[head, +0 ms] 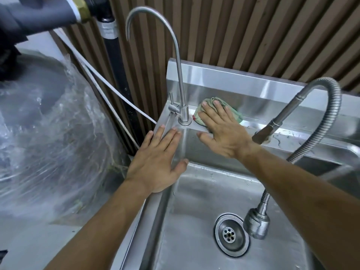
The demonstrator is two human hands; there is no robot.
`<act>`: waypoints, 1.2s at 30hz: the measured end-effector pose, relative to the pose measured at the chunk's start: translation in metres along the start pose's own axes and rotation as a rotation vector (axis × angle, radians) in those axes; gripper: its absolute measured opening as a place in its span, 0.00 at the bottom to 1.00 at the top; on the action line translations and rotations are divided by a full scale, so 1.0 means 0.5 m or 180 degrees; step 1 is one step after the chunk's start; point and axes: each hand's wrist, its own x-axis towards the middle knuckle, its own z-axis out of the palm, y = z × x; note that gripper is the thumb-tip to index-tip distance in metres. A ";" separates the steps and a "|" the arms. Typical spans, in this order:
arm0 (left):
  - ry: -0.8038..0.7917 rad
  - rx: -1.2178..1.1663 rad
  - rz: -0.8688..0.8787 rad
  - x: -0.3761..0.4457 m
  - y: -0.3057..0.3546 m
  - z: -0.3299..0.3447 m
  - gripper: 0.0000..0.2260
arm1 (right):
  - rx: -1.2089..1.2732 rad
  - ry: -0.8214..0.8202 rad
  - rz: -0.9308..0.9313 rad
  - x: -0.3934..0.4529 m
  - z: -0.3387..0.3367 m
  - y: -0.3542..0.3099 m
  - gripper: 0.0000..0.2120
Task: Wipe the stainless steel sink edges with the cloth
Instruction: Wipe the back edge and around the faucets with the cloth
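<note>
1. Because the right hand (pixel 224 131) lies flat over it, most of the cloth (pixel 218 110) is hidden; only its crumpled far part and a strip at either side show.
2. The right edge of the sink (pixel 194 191) runs out of the picture, and the near rim is cut off at the bottom.
3. The flexible hose (pixel 331 121) hides part of the back ledge to the right, and its spray head (pixel 256 223) hangs over the basin, just beside the drain (pixel 231 235).
4. What lies under the clear plastic wrap (pixel 48 133) at the left is blurred and cannot be made out.
5. At the top left, grey pipework (pixel 39 14) is cut off by the frame.
6. The cloth is pale green with a reddish trace at its left edge, bunched in soft folds. It sits on the sink's back ledge, against the upright splashback, just right of the base of the gooseneck tap (pixel 179 75).
7. The right hand presses on the cloth with fingers straight and spread, thumb out over the basin wall.
8. The left hand (pixel 157 162) rests palm down on the sink's left rim, fingers straight and slightly apart, fingertips near the tap base, holding nothing.
9. The steel is brushed and shiny, with water drops on the ledge and basin floor.
</note>
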 end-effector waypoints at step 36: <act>0.0327 -0.0228 0.0006 0.053 -0.023 0.011 0.31 | 0.0436 0.0821 0.1637 -0.048 0.052 -0.045 0.26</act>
